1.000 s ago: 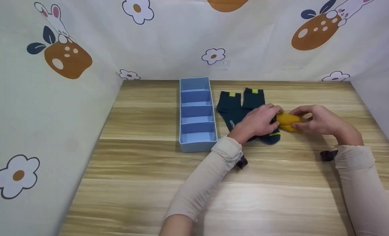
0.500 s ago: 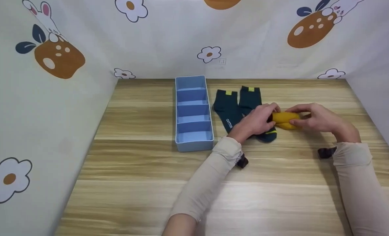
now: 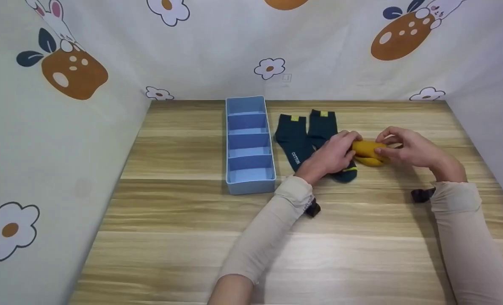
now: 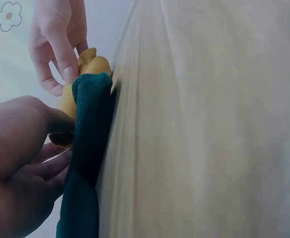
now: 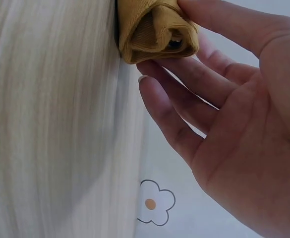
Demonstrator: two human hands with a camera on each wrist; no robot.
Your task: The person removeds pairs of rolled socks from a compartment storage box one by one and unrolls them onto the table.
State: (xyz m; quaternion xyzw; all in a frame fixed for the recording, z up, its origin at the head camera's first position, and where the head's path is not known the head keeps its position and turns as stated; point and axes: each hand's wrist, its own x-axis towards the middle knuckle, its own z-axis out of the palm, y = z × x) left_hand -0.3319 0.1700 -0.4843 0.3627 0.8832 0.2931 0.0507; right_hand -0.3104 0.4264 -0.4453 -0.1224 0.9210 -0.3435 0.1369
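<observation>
Left hand (image 3: 331,153), right hand (image 3: 416,148) half-curled, pinching rolled mustard-yellow knit bundle (image 3: 367,149); coiled end (image 5: 140,34) clear only from right wrist; left contact part-hidden.

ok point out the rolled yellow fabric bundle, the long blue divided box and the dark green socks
Rolled yellow fabric bundle (image 5: 158,30), right wrist view: its folded end
Long blue divided box (image 3: 251,188), head view: near outer wall
Dark green socks (image 3: 292,130), head view: leg of the sock nearer the box

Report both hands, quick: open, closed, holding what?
Left hand: closed, pinching one end of the yellow sock roll.
Right hand: closed, pinching the roll's other end.
</observation>
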